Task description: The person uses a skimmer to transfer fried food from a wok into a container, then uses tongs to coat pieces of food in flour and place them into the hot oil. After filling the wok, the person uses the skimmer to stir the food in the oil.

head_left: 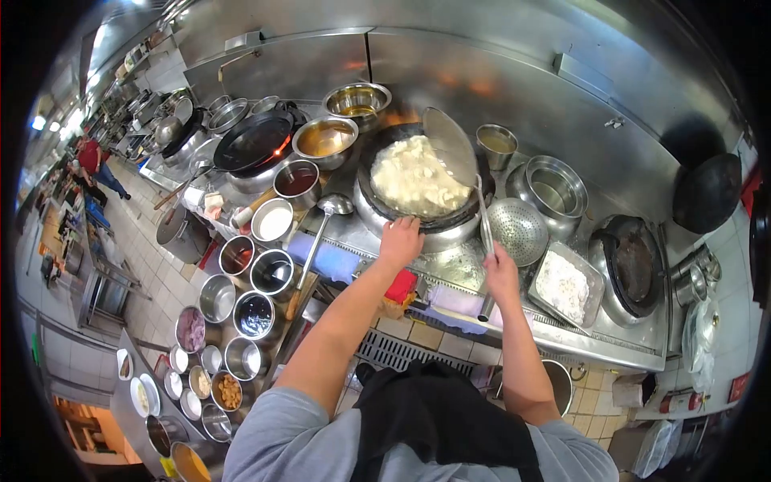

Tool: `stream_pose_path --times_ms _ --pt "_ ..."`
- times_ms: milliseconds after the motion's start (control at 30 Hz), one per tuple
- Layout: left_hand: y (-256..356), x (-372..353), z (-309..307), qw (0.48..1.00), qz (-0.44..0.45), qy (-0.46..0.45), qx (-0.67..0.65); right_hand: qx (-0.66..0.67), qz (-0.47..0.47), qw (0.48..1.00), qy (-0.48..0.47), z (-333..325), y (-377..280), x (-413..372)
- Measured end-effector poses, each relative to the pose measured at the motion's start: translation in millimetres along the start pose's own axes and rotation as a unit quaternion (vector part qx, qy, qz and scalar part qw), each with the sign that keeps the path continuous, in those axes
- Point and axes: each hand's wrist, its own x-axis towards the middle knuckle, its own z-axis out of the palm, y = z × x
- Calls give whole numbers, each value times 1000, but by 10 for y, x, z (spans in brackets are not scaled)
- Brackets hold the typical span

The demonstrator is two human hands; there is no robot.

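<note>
From afar I see food (418, 177) heaped in the wok (393, 133), just past the fingers of the left hand (401, 241), which grasp its near rim, I judge to steady it. The food looks pale and lumpy. The right hand (501, 271) clasps the skimmer (448, 145) by its handle; a holed strainer (518, 232) lies just beside those fingers, seemingly for reach.

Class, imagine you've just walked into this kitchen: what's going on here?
A person is working at a wok filled with pale, lumpy food. The right hand grips a long-handled skimmer, its round head tilted over the right side of the wok. The left hand is at the wok's near rim; its exact grip is unclear. Flames show behind the wok. To the right are a perforated strainer and a tray of white powder.
</note>
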Motion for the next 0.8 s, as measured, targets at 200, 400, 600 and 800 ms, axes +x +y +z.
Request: stream_pose_path --times_ms 200,400,600,800 --pt "-113 -176 -89 995 1 -76 -67 -101 6 995 4 66 335 232" --pt "-105 -190 -327 971 -4 -237 -33 -45 -144 988 37 660 281 908" --pt "-42 -149 -302 969 -30 -245 -20 15 -16 998 -67 1001 -32 675" --pt "-1 -234 -346 976 -29 -212 -33 -89 -65 992 -66 422 446 412"
